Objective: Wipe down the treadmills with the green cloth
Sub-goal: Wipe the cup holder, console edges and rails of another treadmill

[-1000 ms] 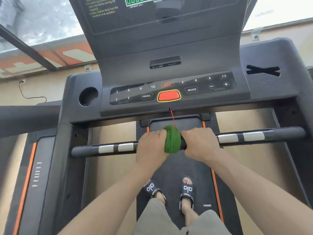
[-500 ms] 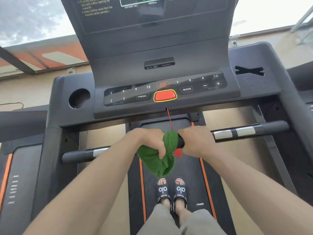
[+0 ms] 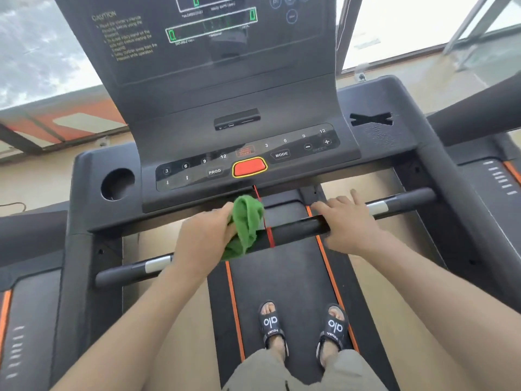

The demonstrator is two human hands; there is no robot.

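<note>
While held at frame centre: green cloth (image 3: 244, 224), bunched, draped over the handlebar (image 3: 298, 231)
Left hand (image 3: 205, 235): fingers curled round the cloth, gripping it against the bar
Right hand (image 3: 345, 221): fingers spread and straight, resting open on the bar, right of centre
Treadmill (image 3: 375, 128): console fills the upper frame, red button (image 3: 249, 167) just above the cloth
Feet: in black slides (image 3: 272, 325) on the belt, lower centre

Open space is lying between the handlebar (image 3: 298, 231) and the console's (image 3: 248, 167) lower edge, though the red safety cord (image 3: 263, 218) is hanging through it. The left hand (image 3: 205, 235) with the green cloth (image 3: 245, 224) and the right hand (image 3: 348, 224) are occupying the bar's middle, leaving its outer ends free.
</note>
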